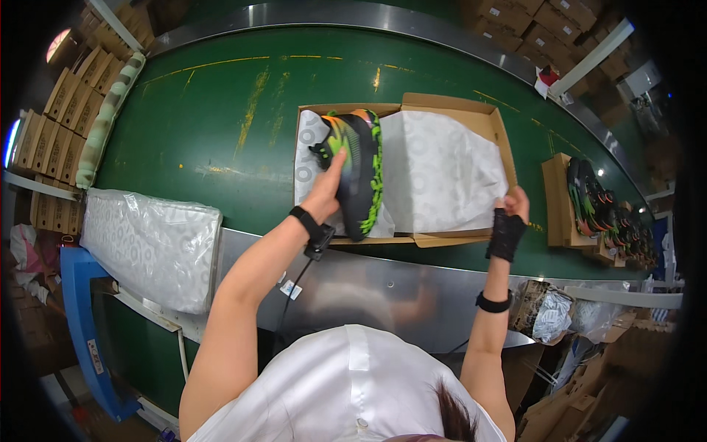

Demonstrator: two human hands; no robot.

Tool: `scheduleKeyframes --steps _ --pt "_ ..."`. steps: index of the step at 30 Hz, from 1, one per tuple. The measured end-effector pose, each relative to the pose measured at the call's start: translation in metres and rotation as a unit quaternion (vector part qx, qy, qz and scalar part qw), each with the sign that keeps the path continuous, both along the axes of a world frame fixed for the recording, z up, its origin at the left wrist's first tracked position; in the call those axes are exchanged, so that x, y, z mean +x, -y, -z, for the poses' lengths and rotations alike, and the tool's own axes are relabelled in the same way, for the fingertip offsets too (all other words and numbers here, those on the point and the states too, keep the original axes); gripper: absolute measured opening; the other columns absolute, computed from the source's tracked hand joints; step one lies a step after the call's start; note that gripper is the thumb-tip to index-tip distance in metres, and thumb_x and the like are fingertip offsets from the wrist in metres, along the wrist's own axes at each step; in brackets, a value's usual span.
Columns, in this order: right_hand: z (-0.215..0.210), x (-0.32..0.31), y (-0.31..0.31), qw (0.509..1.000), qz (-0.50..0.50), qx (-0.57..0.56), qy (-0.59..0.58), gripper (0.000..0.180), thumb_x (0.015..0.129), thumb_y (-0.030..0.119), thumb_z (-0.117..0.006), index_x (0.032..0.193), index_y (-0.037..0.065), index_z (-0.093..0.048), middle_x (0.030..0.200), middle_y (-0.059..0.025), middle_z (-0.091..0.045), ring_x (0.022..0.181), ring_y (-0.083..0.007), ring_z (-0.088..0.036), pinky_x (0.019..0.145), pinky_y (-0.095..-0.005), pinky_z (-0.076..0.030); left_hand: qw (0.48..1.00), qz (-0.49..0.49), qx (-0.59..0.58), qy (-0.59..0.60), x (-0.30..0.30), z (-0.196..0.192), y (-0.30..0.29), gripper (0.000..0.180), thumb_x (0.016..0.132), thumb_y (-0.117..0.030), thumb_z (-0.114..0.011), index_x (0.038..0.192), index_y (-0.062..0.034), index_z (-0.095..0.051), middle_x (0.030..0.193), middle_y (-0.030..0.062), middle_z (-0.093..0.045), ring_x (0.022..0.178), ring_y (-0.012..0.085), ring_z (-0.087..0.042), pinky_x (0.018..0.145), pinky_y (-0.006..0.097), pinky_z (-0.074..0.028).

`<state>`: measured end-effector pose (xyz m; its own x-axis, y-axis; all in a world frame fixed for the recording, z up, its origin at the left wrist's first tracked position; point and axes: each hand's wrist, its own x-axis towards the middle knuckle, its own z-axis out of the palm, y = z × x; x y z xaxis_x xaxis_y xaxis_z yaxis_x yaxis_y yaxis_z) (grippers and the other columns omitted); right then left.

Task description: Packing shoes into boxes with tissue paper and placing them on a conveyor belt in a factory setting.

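My left hand (326, 190) is closed round a black sneaker (359, 177) with green lugs and orange trim, holding it over the left part of an open cardboard shoebox (451, 101). White patterned tissue paper (442, 166) lines the box and is bunched up in its right part. At the box's right edge is my right hand (513, 206), in a black fingerless glove, with its fingers bent against the rim and the paper. What those fingers pinch, paper or cardboard, I cannot make out.
The box rests on a green conveyor belt (213, 132) with metal edges. To the left lies a plastic-wrapped stack of tissue paper (151, 247) beside a blue frame (85, 324). On the right, more sneakers (587, 195) stand with an open box (556, 199). Stacked cartons (74, 92) line the far left.
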<state>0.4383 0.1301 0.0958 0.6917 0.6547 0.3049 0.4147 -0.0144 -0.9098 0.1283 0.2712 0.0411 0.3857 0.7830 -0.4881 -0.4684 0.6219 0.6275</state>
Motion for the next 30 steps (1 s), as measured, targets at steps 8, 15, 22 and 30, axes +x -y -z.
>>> scheduleKeyframes --steps 8,15,22,30 --pt "-0.091 -0.109 0.045 0.887 -0.436 -0.082 0.126 0.027 0.070 0.009 -0.064 0.095 0.002 -0.056 0.087 -0.0107 -0.059 0.082 -0.0227 -0.058 0.076 -0.0297 -0.045 0.934 0.243 0.024 -0.261 0.020 -0.007 0.000 0.045 0.084 -0.027 -0.049 0.116 0.0038 -0.041 0.110 0.0201 -0.048 0.097 0.0342 -0.050 0.082 0.045 -0.043" --pt "0.056 -0.075 0.049 0.831 -0.097 -0.071 -0.543 0.042 0.075 0.010 -0.058 0.114 0.006 -0.043 0.106 -0.0099 -0.052 0.093 -0.0207 -0.053 0.080 -0.0322 -0.043 0.776 -0.174 0.370 -0.481 -0.094 -0.011 0.041 0.034 0.089 -0.028 -0.042 0.095 0.0025 -0.055 0.089 0.0107 -0.058 0.083 0.0167 -0.054 0.075 0.027 -0.041" --pt "0.046 -0.179 0.010 0.942 -0.136 -0.003 0.308 0.052 0.068 0.005 -0.058 0.117 0.004 -0.040 0.113 -0.0117 -0.048 0.105 -0.0246 -0.046 0.087 -0.0374 -0.031 0.983 -0.042 0.029 -0.174 -0.123 -0.013 0.074 0.090 0.078 -0.070 -0.017 0.121 0.0057 -0.038 0.118 0.0142 -0.047 0.111 0.0246 -0.043 0.091 0.038 -0.031" --pt "0.075 -0.177 0.011 0.844 -0.185 -0.119 0.489 0.042 0.074 0.003 -0.048 0.113 0.017 -0.050 0.123 -0.0010 -0.045 0.113 -0.0184 -0.041 0.082 -0.0520 -0.027 0.951 0.033 0.089 -0.296 -0.113 -0.003 0.068 0.059 0.082 -0.049 -0.046 0.116 -0.0003 -0.047 0.105 0.0076 -0.055 0.100 0.0166 -0.050 0.083 0.028 -0.040"
